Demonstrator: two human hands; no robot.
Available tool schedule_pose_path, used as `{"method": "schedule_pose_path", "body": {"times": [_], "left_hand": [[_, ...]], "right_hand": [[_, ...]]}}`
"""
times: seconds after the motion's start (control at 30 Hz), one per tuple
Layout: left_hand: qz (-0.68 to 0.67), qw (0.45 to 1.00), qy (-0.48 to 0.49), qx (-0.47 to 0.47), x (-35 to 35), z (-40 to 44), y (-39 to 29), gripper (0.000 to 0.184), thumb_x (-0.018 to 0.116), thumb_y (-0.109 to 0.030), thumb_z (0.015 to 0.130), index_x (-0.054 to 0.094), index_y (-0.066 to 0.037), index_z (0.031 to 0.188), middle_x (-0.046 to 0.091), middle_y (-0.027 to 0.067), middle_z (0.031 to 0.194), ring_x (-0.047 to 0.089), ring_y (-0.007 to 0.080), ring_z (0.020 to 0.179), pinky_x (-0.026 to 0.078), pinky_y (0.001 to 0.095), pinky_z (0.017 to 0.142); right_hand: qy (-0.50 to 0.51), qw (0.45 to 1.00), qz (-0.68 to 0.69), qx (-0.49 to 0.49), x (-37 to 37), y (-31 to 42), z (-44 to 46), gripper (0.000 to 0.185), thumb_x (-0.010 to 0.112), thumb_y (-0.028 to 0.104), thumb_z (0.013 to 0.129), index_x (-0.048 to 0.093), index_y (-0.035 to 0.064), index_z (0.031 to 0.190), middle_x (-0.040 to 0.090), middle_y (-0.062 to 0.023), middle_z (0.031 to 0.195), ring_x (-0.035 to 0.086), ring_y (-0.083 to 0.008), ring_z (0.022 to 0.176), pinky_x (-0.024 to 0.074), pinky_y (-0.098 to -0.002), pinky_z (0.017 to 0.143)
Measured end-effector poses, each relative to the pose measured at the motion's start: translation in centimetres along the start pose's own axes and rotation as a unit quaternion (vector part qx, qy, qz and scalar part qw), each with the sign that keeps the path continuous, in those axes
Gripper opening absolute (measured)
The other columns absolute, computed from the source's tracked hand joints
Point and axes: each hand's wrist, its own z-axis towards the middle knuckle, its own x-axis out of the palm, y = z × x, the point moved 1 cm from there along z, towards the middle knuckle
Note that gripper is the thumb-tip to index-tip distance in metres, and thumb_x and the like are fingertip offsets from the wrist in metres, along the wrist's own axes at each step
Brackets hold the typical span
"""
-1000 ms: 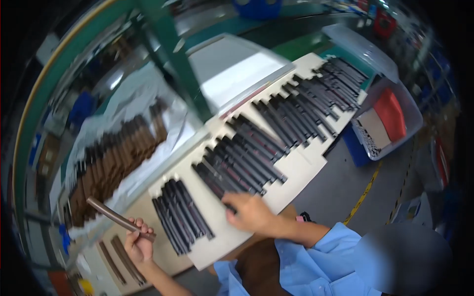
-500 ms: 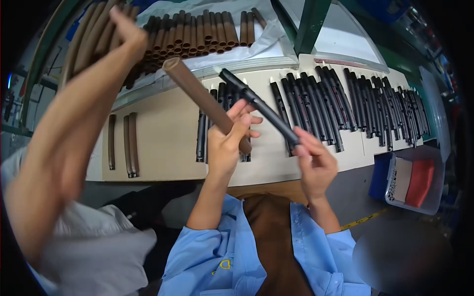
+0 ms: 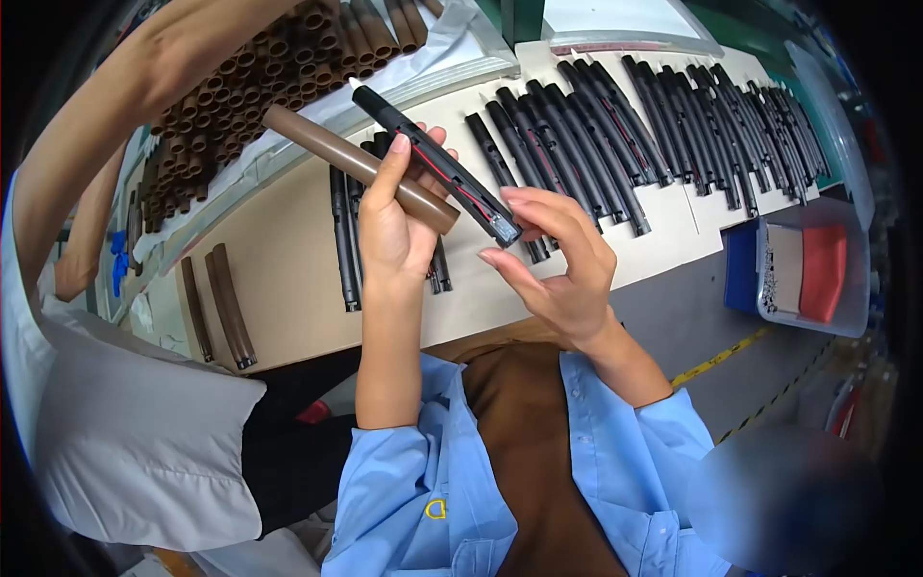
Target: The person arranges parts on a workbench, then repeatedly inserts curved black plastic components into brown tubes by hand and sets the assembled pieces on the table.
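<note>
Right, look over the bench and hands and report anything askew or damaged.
Nothing looks plainly damaged. The black sticks on the bench lie staggered, their ends not lined up, which looks slightly untidy. The held black stick and brown tube in the left hand look intact.

On the held black stick (image 3: pixel 444 175) a red wire (image 3: pixel 433 169) is seen; the held tube (image 3: pixel 322 147) is coloured brown, the worktop (image 3: pixel 279 240) beige, the jacket (image 3: pixel 394 490) light blue.
</note>
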Motion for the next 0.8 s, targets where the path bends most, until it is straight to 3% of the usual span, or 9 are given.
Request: {"method": "schedule_pose_path", "body": {"times": [0.27, 0.37, 0.5, 0.6, 0.7, 0.8], "left_hand": [[0.013, 1.0, -0.006, 0.007, -0.1, 0.3, 0.2, 0.038, 0.06, -0.022, 0.09, 0.05, 0.003, 0.117, 0.058, 0.0193, 0.112, 0.061, 0.0247, 0.098, 0.05, 0.0357, 0.087], [0.026, 1.0, -0.01, 0.012, 0.1, 0.2, 0.3, 0.042, 0.06, -0.022, 0.09, 0.047, 0.004, 0.12, 0.057, 0.0209, 0.116, 0.06, 0.028, 0.103, 0.049, 0.0376, 0.089], [0.045, 0.999, -0.013, 0.023, -0.1, 0.2, 0.7, 0.046, 0.06, -0.023, 0.09, 0.043, 0.005, 0.123, 0.056, 0.0213, 0.118, 0.059, 0.03, 0.106, 0.049, 0.0397, 0.091], [0.063, 0.997, -0.023, 0.036, -0.2, 0.2, 0.7, 0.047, 0.059, -0.022, 0.09, 0.042, 0.005, 0.124, 0.055, 0.0213, 0.119, 0.059, 0.0305, 0.106, 0.049, 0.041, 0.09], [0.057, 0.997, -0.019, 0.042, -0.1, 0.1, 0.6, 0.046, 0.057, -0.02, 0.091, 0.04, 0.005, 0.126, 0.054, 0.0219, 0.12, 0.058, 0.0314, 0.108, 0.05, 0.0422, 0.09], [0.055, 0.998, -0.005, 0.041, 0.2, -0.1, 0.4, 0.046, 0.056, -0.02, 0.092, 0.04, 0.006, 0.127, 0.052, 0.0214, 0.124, 0.054, 0.0301, 0.114, 0.046, 0.0418, 0.095]], "right_hand": [[0.012, 0.998, 0.014, 0.052, 0.0, -0.3, -0.1, 0.04, 0.08, 0.007, 0.068, 0.061, 0.0007, 0.103, 0.065, -0.0127, 0.092, 0.064, -0.0187, 0.068, 0.054, -0.0252, 0.06], [-0.007, 0.998, 0.006, 0.055, 0.2, -0.7, -0.3, 0.036, 0.077, -0.003, 0.068, 0.063, -0.0013, 0.101, 0.065, -0.0124, 0.091, 0.063, -0.0192, 0.076, 0.0511, -0.0262, 0.064], [0.004, 0.994, -0.099, -0.043, 0.1, -1.9, 0.2, 0.035, 0.076, -0.006, 0.065, 0.063, 0.0012, 0.097, 0.064, -0.0127, 0.091, 0.063, -0.0239, 0.08, 0.0507, -0.0284, 0.067], [-0.01, 0.996, -0.065, -0.064, 0.4, -2.5, 0.0, 0.036, 0.077, -0.003, 0.066, 0.063, 0.0013, 0.099, 0.064, -0.0124, 0.092, 0.062, -0.0206, 0.077, 0.0499, -0.0269, 0.064], [-0.011, 0.999, -0.004, 0.048, 0.3, -1.6, 0.1, 0.038, 0.078, 0.0, 0.067, 0.063, 0.0013, 0.101, 0.063, -0.0117, 0.093, 0.06, -0.0172, 0.073, 0.0491, -0.0254, 0.062], [-0.006, 0.999, -0.011, 0.043, 0.3, -1.8, -0.1, 0.039, 0.079, 0.002, 0.068, 0.063, 0.0007, 0.103, 0.063, -0.0116, 0.093, 0.058, -0.0146, 0.069, 0.0486, -0.024, 0.061]]}}
